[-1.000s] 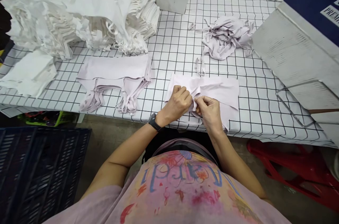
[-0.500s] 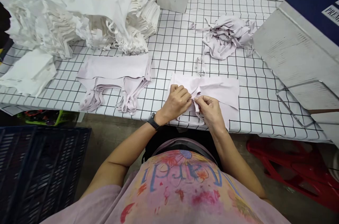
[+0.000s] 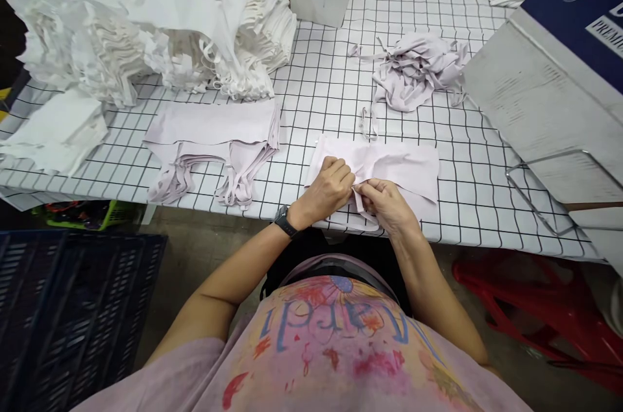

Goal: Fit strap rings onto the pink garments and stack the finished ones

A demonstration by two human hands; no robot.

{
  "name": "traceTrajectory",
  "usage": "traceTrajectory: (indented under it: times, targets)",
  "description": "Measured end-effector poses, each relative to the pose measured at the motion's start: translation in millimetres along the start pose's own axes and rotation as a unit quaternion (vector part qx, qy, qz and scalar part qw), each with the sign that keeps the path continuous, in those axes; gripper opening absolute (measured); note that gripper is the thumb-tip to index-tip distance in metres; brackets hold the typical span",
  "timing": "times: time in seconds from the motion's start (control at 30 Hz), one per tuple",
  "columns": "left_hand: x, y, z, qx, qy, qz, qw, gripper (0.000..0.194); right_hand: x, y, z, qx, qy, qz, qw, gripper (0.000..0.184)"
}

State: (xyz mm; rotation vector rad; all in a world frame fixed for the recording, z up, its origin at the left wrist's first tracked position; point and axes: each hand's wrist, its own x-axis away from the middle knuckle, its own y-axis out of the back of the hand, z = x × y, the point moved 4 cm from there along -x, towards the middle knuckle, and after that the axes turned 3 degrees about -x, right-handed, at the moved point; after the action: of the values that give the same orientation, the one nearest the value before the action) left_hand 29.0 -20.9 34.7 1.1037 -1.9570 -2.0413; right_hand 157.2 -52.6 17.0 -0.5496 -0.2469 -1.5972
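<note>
A pale lilac strappy top (image 3: 409,169) lies by the table's front edge, its cloth bunched up where my hands meet. My left hand (image 3: 331,188), with a dark watch on the wrist, is closed on the bunched cloth. Close beside it, my right hand (image 3: 385,204) pinches a narrow strap of the same top between thumb and finger. The exact spot between the fingertips is partly hidden. To the left lies a neat stack of matching lilac tops (image 3: 211,123) with their straps toward me. A crumpled heap of lilac garments (image 3: 418,68) sits farther back.
Large piles of white garments (image 3: 195,16) fill the back left, with a smaller white stack (image 3: 61,130) in front. A leaning carton (image 3: 540,87) with a metal wire frame (image 3: 545,165) bounds the right. Below are a blue crate (image 3: 82,308) and a red plastic stool (image 3: 545,315).
My right hand has shifted slightly left, closer to the left hand, still pinching the strap. The left hand has hardly moved. The camera view has shifted a little.
</note>
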Motion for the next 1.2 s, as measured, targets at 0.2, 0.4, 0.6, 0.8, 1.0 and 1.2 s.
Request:
traceTrajectory:
  times: [0.2, 0.4, 0.6, 0.8, 1.0, 1.2]
  targets:
    - [13, 8.4, 8, -0.004, 0.004, 0.024, 1.0, 0.018, 20, 19, 14, 0.2, 0.14, -0.03, 0.969, 0.037]
    - [37, 18.5, 30, -0.054, 0.048, 0.063, 0.995, 0.032, 26, 87, 29, 0.493, 0.314, -0.216, 0.782, 0.038]
    - [52, 42.5, 50, 0.023, 0.146, 0.105, 0.983, 0.022, 27, 141, 11, 0.537, 0.25, -0.281, 0.755, 0.043]
    - [15, 44.6, 72, 0.131, 0.207, 0.101, 0.964, 0.015, -2, 149, 39, 0.45, 0.27, -0.304, 0.795, 0.036]
    - [-25, 9.2, 101, 0.042, 0.227, 0.169, 0.958, 0.025, -46, 158, 58, 0.468, 0.212, -0.309, 0.8, 0.019]
    - [-23, 9.5, 117, 0.047, 0.229, 0.169, 0.958, 0.011, -33, 161, 62, 0.404, 0.252, -0.281, 0.833, 0.016]
